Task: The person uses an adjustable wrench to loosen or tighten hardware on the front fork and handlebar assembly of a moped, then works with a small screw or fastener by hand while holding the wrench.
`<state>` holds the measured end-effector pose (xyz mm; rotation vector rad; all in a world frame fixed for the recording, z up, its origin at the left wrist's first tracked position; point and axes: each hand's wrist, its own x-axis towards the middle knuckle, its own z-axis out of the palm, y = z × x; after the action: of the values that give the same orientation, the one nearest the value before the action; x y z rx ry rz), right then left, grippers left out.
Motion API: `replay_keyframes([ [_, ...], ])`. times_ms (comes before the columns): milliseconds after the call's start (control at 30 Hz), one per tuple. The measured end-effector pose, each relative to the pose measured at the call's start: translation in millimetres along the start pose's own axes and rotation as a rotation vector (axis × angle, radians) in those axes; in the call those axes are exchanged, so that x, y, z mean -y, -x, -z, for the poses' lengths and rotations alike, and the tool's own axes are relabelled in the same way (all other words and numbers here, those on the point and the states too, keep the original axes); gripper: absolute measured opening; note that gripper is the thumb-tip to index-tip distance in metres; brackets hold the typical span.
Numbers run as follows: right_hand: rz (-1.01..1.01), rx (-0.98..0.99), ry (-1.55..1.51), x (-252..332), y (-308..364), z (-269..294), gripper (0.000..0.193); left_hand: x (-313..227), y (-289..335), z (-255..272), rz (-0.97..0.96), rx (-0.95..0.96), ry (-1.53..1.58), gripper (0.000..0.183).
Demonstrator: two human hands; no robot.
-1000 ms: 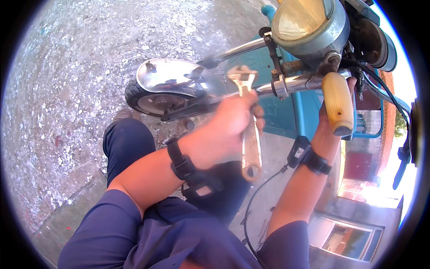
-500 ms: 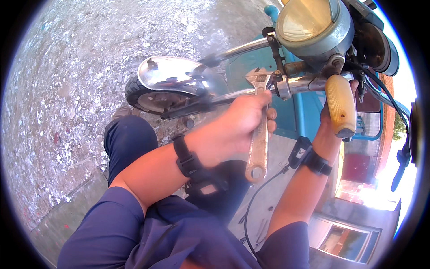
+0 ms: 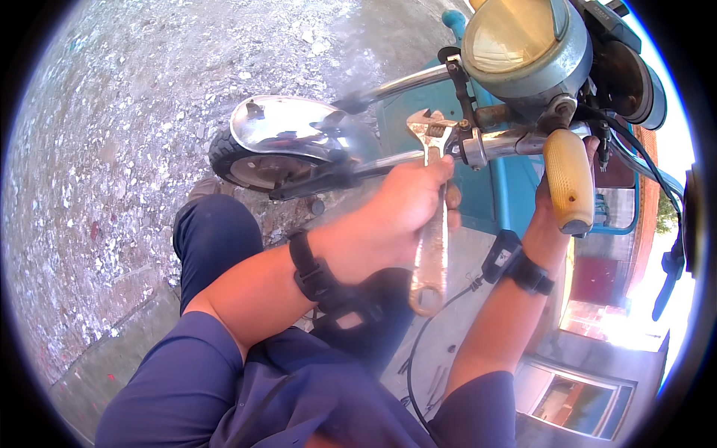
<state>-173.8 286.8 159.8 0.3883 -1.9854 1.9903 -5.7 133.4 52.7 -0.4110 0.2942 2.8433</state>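
Note:
My left hand is closed around the shaft of a worn adjustable wrench. The wrench stands nearly upright in the view, its jaws at the top beside a clamp on the motorcycle's chrome fork tube. Whether the jaws touch the bolt there I cannot tell. Behind a yellowed handlebar grip, my right hand reaches up toward the fork. The grip hides most of its fingers, so what they hold does not show. A round headlight sits above the clamp.
The front wheel lies under a chrome mudguard to the left. Blue bodywork stands behind the fork. Black cables and a lever hang at the right. Rough gravelly ground spreads over the left side.
My left hand and the wrench have shifted slightly; the wrench's lower end sits a little lower and its head a touch farther left. My right hand stays in place.

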Motion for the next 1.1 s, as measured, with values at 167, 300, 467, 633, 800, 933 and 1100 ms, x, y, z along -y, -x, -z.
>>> replay_keyframes([
  [167, 0.029, 0.03, 0.056, 2.9, 2.0, 0.9, 0.046, -5.1, -5.1, 24.8, -0.086, -0.213, 0.042, 0.022],
  [300, 0.019, 0.048, 0.033, 2.5, 1.2, 2.4, 0.046, -7.5, -15.1, 37.2, -0.143, -0.299, 0.144, 0.023],
  [467, 0.038, -0.007, 0.036, 0.7, 2.8, -4.6, 0.046, -5.1, -11.5, 5.8, 0.002, 0.042, -0.033, 0.021],
  [633, -0.014, 0.043, -0.021, 0.9, 0.3, 4.0, 0.046, -2.7, -6.5, 14.5, -0.08, -0.159, 0.003, 0.021],
  [800, 0.085, 0.061, 0.096, 0.5, 3.1, 2.9, 0.044, -8.6, -8.2, 23.6, -0.169, -0.302, 0.115, 0.026],
  [933, 0.09, 0.019, 0.151, -0.6, 3.4, -4.8, 0.045, 2.4, -4.0, 0.4, -0.044, -0.016, -0.058, 0.028],
  [1100, 0.05, -0.002, 0.111, 2.9, 13.6, -6.4, 0.047, -2.4, -9.6, 15.0, -0.12, -0.181, -0.049, 0.027],
])
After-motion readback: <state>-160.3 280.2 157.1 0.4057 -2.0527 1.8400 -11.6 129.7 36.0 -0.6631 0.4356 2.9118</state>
